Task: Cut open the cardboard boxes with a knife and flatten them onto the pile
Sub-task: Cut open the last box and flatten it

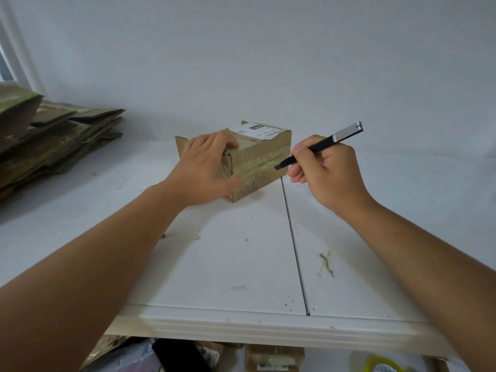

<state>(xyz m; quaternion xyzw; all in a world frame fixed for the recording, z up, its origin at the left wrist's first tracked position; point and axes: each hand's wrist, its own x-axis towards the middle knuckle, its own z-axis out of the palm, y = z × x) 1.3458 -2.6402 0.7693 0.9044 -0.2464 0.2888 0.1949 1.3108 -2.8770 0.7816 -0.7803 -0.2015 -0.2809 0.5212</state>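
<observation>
A: Where is your box?

B: Your cardboard box [252, 159] sits on the white table [230, 264], toward the back edge, near the middle. One corner points at you. A white label [253, 131] is stuck on its top.

A: What are your hands doing?

B: Your left hand [204, 167] is curled over the box's left top edge and holds it still. Your right hand [326, 173] pinches the knife [319, 147] like a pen.

A: Which way does the knife point?

B: It is long and thin. Its silver end tilts up and to the right. Its blade end points down and left, at the taped right side of the box. I cannot tell if it touches.

A: And the pile?

B: The pile of flat cardboard [56, 140] lies at the table's back left corner, well apart from the box.
</observation>
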